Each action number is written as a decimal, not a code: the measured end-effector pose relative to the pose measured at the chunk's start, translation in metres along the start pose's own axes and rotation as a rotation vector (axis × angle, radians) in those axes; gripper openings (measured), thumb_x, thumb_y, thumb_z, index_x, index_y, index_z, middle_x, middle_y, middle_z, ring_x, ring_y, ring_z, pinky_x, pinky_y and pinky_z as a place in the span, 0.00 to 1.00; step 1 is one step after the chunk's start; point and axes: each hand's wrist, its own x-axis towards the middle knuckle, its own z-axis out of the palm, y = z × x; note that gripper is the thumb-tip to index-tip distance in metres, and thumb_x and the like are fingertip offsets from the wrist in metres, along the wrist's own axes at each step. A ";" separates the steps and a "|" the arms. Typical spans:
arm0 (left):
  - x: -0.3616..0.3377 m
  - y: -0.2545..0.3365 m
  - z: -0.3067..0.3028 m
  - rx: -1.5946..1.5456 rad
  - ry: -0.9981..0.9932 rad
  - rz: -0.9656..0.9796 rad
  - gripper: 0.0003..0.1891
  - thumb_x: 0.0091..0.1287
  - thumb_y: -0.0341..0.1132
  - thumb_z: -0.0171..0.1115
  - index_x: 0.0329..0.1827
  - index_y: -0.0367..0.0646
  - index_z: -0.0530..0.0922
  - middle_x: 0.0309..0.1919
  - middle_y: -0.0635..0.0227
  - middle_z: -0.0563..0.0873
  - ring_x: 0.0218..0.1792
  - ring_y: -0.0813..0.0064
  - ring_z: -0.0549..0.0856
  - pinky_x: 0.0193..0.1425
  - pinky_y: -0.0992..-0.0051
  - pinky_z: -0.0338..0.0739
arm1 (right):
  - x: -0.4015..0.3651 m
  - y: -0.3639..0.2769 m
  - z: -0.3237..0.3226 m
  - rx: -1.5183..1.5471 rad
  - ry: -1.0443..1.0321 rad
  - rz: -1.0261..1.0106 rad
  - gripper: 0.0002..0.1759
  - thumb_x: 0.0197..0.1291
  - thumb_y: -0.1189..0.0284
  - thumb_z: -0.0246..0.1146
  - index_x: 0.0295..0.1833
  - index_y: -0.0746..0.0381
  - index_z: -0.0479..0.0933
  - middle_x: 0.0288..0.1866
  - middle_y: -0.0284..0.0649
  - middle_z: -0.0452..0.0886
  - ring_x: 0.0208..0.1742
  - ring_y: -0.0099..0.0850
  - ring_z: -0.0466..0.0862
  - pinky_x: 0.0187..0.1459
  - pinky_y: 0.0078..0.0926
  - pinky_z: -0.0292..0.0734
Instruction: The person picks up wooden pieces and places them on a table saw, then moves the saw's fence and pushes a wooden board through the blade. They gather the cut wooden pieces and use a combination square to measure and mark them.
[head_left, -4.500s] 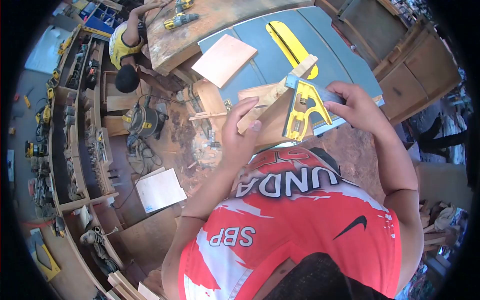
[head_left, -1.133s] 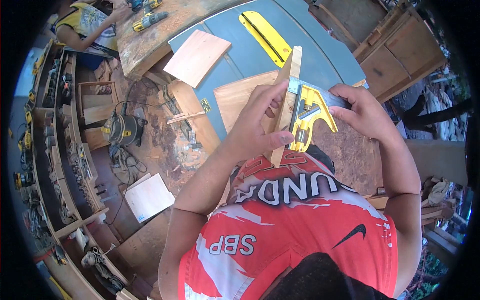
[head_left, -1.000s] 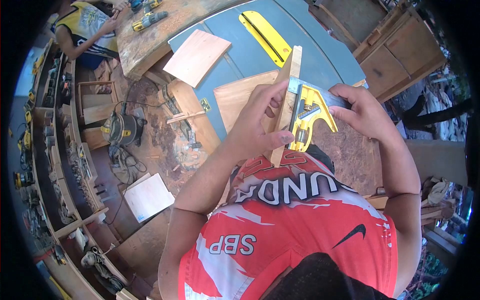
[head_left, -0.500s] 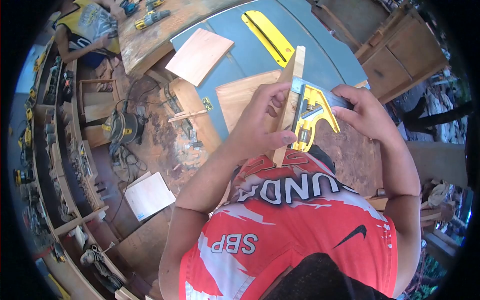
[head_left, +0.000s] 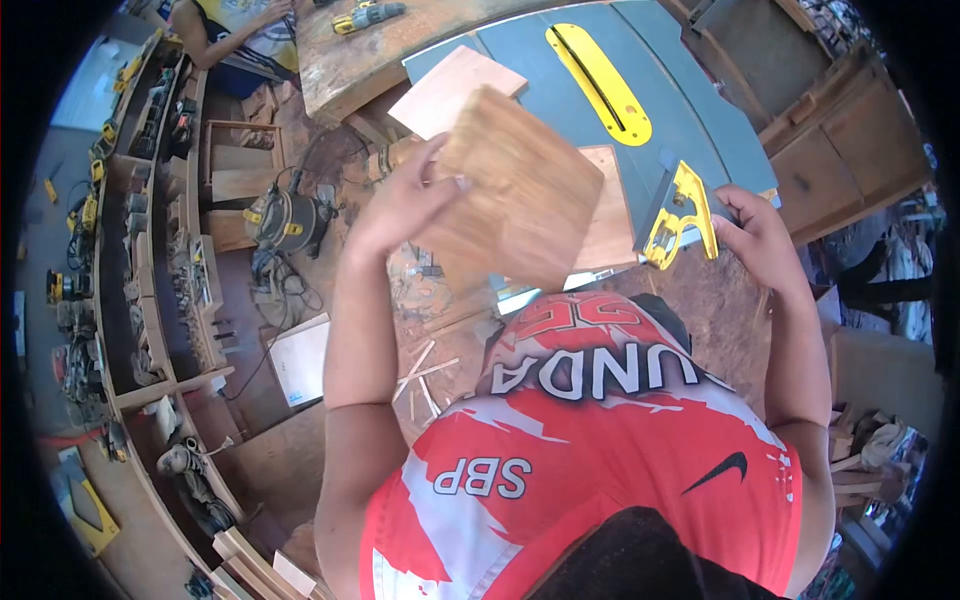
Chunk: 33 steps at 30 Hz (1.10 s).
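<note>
My left hand (head_left: pixel 408 195) grips the left edge of a square wooden board (head_left: pixel 520 190), whose broad face is turned up and slightly blurred. To the right, my right hand (head_left: pixel 757 235) is closed around the blade end of a yellow combination square (head_left: pixel 683 218). The square is apart from the board. Behind them is a blue-grey saw table (head_left: pixel 690 95) with a yellow slotted insert (head_left: pixel 600 85). One light wooden panel (head_left: pixel 450 88) lies at the table's left side, and another panel (head_left: pixel 612 215) is partly hidden by the held board.
A drill (head_left: pixel 368 17) lies on the wooden bench (head_left: pixel 340 70) at the upper left. Another person (head_left: pixel 235 40) is beyond it. A round vacuum-like machine (head_left: pixel 290 222) stands on the floor, near shelves of tools (head_left: pixel 150 300). Wood strips (head_left: pixel 427 378) lie near my body.
The board has swung from edge-on to face-up and moved left with my left hand. The square has come away from it and moved right with my right hand. The camera view has shifted.
</note>
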 end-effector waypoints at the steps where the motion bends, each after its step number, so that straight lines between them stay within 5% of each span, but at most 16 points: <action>1: 0.006 -0.014 0.000 0.001 -0.004 -0.005 0.31 0.64 0.34 0.63 0.70 0.37 0.66 0.55 0.60 0.80 0.51 0.77 0.78 0.55 0.78 0.73 | -0.001 0.008 0.000 0.009 0.018 0.001 0.11 0.63 0.72 0.64 0.45 0.68 0.74 0.29 0.29 0.73 0.34 0.17 0.68 0.35 0.20 0.66; 3: 0.016 -0.044 0.005 -0.025 -0.020 -0.170 0.26 0.66 0.41 0.64 0.63 0.35 0.73 0.47 0.53 0.85 0.49 0.69 0.83 0.52 0.72 0.76 | -0.001 0.029 0.001 0.015 0.030 0.007 0.10 0.64 0.72 0.64 0.44 0.68 0.75 0.28 0.28 0.72 0.33 0.15 0.67 0.33 0.19 0.64; 6: 0.033 -0.121 0.024 -0.004 0.163 -0.085 0.23 0.68 0.45 0.62 0.55 0.33 0.77 0.40 0.57 0.87 0.44 0.71 0.84 0.48 0.72 0.77 | -0.002 0.056 0.000 0.076 0.051 0.055 0.09 0.65 0.71 0.63 0.44 0.66 0.75 0.25 0.25 0.70 0.28 0.13 0.65 0.28 0.17 0.61; 12: 0.048 -0.143 0.042 -0.098 0.205 -0.316 0.23 0.69 0.50 0.59 0.46 0.33 0.80 0.36 0.56 0.86 0.40 0.69 0.83 0.47 0.69 0.76 | -0.017 0.049 -0.013 0.248 0.058 0.219 0.08 0.68 0.69 0.59 0.43 0.62 0.76 0.21 0.22 0.68 0.19 0.10 0.63 0.20 0.13 0.54; 18: 0.028 -0.122 0.094 0.179 0.382 -0.223 0.26 0.70 0.54 0.54 0.40 0.33 0.79 0.35 0.45 0.84 0.40 0.53 0.84 0.48 0.61 0.76 | -0.023 0.077 0.000 0.249 0.155 0.168 0.09 0.69 0.67 0.59 0.40 0.61 0.77 0.18 0.24 0.70 0.13 0.11 0.63 0.15 0.12 0.56; 20: 0.023 -0.105 0.087 0.345 0.105 -0.311 0.28 0.67 0.59 0.56 0.38 0.36 0.80 0.34 0.47 0.84 0.40 0.59 0.85 0.47 0.63 0.76 | -0.028 0.080 0.002 0.244 0.134 0.232 0.09 0.68 0.67 0.59 0.40 0.61 0.77 0.18 0.24 0.70 0.13 0.11 0.63 0.15 0.12 0.56; 23: 0.064 -0.143 0.056 0.379 0.371 -0.305 0.29 0.64 0.59 0.60 0.36 0.34 0.80 0.33 0.49 0.84 0.36 0.60 0.84 0.46 0.65 0.77 | -0.024 0.081 0.004 0.253 0.094 0.265 0.07 0.69 0.72 0.57 0.47 0.64 0.77 0.19 0.21 0.68 0.15 0.10 0.62 0.17 0.13 0.53; 25: 0.100 -0.172 0.041 0.266 0.623 -0.172 0.26 0.64 0.54 0.60 0.44 0.34 0.79 0.39 0.46 0.85 0.43 0.50 0.85 0.48 0.60 0.78 | -0.020 0.081 0.008 0.246 0.088 0.263 0.08 0.69 0.72 0.57 0.48 0.64 0.77 0.19 0.21 0.68 0.15 0.10 0.62 0.17 0.13 0.53; 26: 0.112 -0.165 0.034 0.265 0.631 -0.174 0.26 0.64 0.54 0.60 0.44 0.34 0.79 0.39 0.46 0.85 0.43 0.50 0.85 0.48 0.60 0.78 | -0.018 0.079 0.010 0.247 0.090 0.258 0.08 0.69 0.71 0.58 0.45 0.63 0.77 0.19 0.22 0.69 0.15 0.10 0.63 0.16 0.13 0.54; 28: 0.133 -0.141 0.026 -0.324 0.557 -0.446 0.24 0.64 0.49 0.62 0.44 0.32 0.77 0.40 0.55 0.85 0.43 0.60 0.84 0.49 0.66 0.77 | -0.012 0.072 0.013 0.246 0.092 0.244 0.08 0.69 0.69 0.59 0.43 0.63 0.78 0.19 0.23 0.70 0.14 0.11 0.63 0.15 0.12 0.55; 33: 0.186 -0.191 0.021 -0.436 0.743 -0.286 0.16 0.64 0.42 0.66 0.37 0.37 0.76 0.31 0.67 0.79 0.31 0.75 0.75 0.36 0.70 0.72 | -0.022 0.063 0.010 0.230 0.035 0.241 0.07 0.68 0.72 0.59 0.46 0.64 0.77 0.20 0.22 0.70 0.17 0.10 0.63 0.18 0.13 0.54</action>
